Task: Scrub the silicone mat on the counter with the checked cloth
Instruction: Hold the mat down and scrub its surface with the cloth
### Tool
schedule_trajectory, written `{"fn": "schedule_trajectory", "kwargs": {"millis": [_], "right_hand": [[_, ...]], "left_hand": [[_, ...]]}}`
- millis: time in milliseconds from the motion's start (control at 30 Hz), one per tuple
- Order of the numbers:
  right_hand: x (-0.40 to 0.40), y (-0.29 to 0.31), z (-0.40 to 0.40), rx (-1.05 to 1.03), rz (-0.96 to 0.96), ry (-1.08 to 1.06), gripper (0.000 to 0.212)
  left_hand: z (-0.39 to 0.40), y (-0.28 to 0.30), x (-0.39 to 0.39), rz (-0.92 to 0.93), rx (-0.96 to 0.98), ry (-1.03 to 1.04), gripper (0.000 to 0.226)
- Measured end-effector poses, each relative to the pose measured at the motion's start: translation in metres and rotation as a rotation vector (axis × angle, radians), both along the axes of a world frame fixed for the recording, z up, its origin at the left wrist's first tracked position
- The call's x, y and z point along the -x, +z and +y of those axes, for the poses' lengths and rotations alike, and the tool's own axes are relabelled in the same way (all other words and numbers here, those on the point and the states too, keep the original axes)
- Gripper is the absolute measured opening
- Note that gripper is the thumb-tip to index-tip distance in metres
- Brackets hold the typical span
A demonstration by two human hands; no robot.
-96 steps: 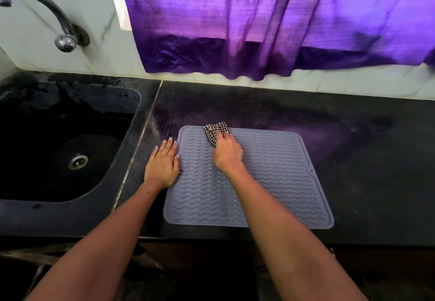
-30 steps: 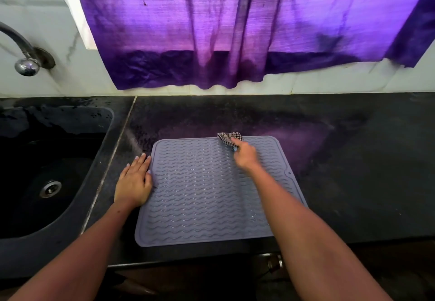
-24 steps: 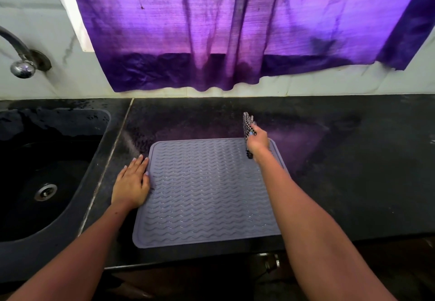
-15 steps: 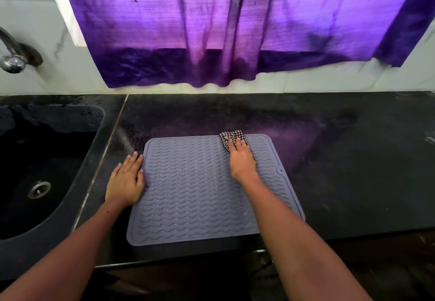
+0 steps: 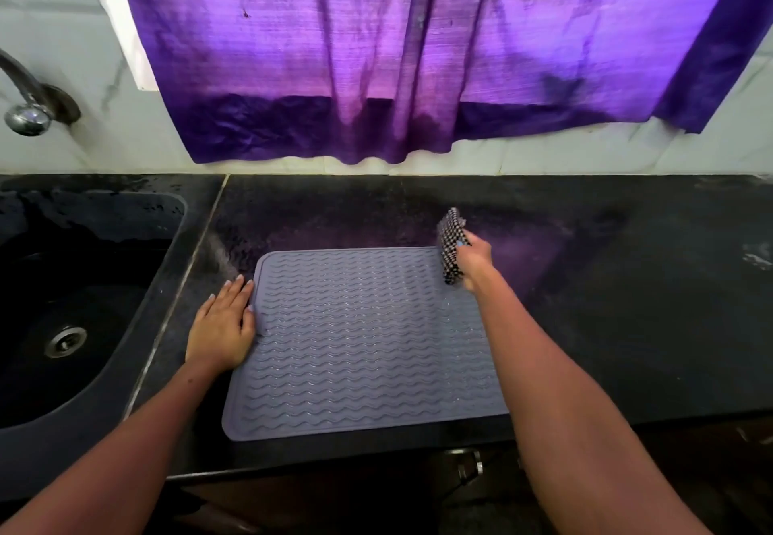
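Silicone mat (image 5: 359,338) flat on bench (image 5: 627,304), near edge | right hand (image 5: 470,260) grip closed on checked cloth (image 5: 451,243), lifted at far-right corner | left hand (image 5: 223,325) flat, grip empty, pinning left edge | advice: press cloth flat, stroke along ridges, hold mat firm.

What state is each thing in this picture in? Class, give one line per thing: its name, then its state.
silicone mat: flat on the counter, surface glistening.
checked cloth: bunched, held up on edge at the mat's far right corner.
right hand: closed on the cloth.
left hand: flat, pressing the mat's left edge.
sink: no standing water visible.
tap: no water running.
curtain: hanging drawn.
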State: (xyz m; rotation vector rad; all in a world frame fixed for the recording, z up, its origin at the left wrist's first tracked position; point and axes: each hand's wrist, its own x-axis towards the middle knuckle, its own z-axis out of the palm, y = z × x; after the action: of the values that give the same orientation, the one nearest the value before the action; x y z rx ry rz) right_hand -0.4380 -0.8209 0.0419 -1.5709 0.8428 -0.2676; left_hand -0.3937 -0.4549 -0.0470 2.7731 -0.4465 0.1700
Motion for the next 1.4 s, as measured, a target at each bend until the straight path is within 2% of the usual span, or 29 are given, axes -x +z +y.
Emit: {"fn": "schedule_trajectory", "kwargs": {"millis": [67,167,233,333,567,700,767,833,900,1033,1100,1167,1233,1333,1400], "right_hand": [[0.005,0.001,-0.006,0.420,0.156,0.013,0.049],[0.012,-0.016,0.003,0.877,0.248,0.273,0.062],[0.018,-0.039,0.015,1.080,0.347,0.463,0.069],[0.023,-0.054,0.022,1.196,0.417,0.477,0.077],[0.016,-0.046,0.016,1.081,0.378,0.462,0.075],[0.008,-0.015,-0.011,0.511,0.257,0.307,0.045],[0.008,-0.002,-0.023,0.359,0.199,0.179,0.039],[0.010,0.002,-0.028,0.500,0.222,0.093,0.044],[0.019,-0.002,-0.023,0.740,0.251,0.072,0.050],[0.036,-0.043,0.001,1.021,0.406,0.323,0.063],[0.039,-0.052,0.008,1.089,0.446,0.357,0.069],[0.037,-0.047,0.002,1.026,0.447,0.377,0.068],[0.034,-0.034,-0.009,0.833,0.439,0.373,0.060],[0.036,-0.019,-0.025,0.514,0.309,0.238,0.041],[0.039,-0.012,-0.031,0.396,0.234,0.139,0.036]], "left_hand": [[0.000,-0.001,0.000,-0.007,0.003,-0.001,0.078],[0.000,-0.002,-0.001,-0.007,-0.001,0.000,0.078],[0.000,-0.002,-0.001,-0.011,-0.001,0.002,0.078],[-0.001,-0.002,0.000,-0.013,-0.013,0.004,0.078],[-0.001,0.000,0.002,-0.012,-0.010,0.009,0.078],[-0.001,0.001,0.002,-0.004,-0.005,0.006,0.079],[-0.001,0.001,0.002,-0.003,-0.002,0.007,0.078],[-0.001,0.001,0.001,-0.002,0.001,0.011,0.076],[-0.001,0.000,0.001,0.000,0.000,0.011,0.074],[-0.001,0.001,0.001,-0.003,0.000,0.006,0.075],[-0.001,0.001,0.002,-0.001,-0.004,0.004,0.077],[-0.001,0.002,0.002,0.002,0.001,0.005,0.078],[-0.001,0.003,0.003,0.003,0.004,-0.003,0.077],[-0.001,0.003,0.004,0.012,0.004,0.000,0.071],[-0.003,0.005,0.004,0.016,0.008,0.003,0.068]]}}
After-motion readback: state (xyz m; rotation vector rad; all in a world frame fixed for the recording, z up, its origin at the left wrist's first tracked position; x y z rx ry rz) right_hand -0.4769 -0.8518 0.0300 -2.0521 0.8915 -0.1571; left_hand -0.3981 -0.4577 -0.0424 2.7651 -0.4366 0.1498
